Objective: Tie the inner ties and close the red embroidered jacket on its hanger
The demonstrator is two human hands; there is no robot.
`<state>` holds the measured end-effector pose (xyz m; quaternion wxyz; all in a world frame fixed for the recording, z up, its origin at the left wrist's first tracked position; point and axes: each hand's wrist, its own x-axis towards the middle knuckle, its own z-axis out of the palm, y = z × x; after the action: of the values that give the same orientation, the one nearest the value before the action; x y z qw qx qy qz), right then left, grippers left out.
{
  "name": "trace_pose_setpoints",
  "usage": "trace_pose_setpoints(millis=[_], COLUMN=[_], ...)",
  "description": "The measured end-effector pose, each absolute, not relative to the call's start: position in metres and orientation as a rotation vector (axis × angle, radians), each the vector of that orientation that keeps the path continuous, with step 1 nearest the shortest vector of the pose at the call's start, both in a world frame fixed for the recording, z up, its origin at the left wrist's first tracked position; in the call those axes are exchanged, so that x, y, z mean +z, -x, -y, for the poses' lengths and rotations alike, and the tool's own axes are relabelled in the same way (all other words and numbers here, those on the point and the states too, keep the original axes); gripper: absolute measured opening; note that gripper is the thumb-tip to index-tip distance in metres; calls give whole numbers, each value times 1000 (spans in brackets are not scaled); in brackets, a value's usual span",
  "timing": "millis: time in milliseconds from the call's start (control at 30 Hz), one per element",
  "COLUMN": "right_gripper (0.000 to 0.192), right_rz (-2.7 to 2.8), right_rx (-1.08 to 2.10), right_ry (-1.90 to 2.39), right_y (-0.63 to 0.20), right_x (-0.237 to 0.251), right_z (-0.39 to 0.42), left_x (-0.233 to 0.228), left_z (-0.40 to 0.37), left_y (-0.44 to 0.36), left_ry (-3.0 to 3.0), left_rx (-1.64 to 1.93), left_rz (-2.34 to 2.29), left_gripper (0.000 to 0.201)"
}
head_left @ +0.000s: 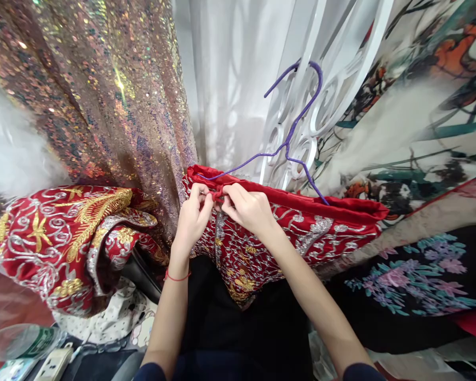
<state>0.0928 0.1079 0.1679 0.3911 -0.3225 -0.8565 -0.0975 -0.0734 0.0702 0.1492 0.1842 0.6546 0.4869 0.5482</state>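
A red embroidered skirt (325, 233) with silver and gold patterns lies across my lap, its plain red waistband running along the top. The arms of a purple hanger (291, 135) go down inside that waistband. At the waistband's left part, my left hand (196, 211) pinches a red tie (217, 196) between thumb and finger. My right hand (248, 206) grips the same tie from the other side, the fingertips of both hands almost meeting. A small knot or loop seems to sit between them, partly hidden by the fingers.
Another red embroidered garment (63, 243) is heaped at left. A sequined curtain (115, 95) hangs behind it. White scrollwork (313, 137) rises behind the hanger. Black floral fabric (416, 280) lies right. A plastic bottle (19, 341) and power strip (53, 365) are at lower left.
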Motion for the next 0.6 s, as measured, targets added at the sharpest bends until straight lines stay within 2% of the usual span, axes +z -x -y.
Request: trace_pose_setpoints(millis=[100, 333, 600], right_gripper=[25, 22, 18], right_rz=[2135, 1982, 1890], right_rx=[-337, -359, -666], right_ry=[875, 1006, 986], right_y=[-99, -105, -118], right_x=[167, 171, 175], right_z=[-107, -102, -93], left_x=[149, 146, 148], left_z=[-73, -83, -91], left_y=[74, 72, 85], left_ry=[-1818, -1790, -2031], left_rx=[1619, 1862, 1811], left_rz=[-1599, -1747, -2250], left_gripper=[9, 13, 20])
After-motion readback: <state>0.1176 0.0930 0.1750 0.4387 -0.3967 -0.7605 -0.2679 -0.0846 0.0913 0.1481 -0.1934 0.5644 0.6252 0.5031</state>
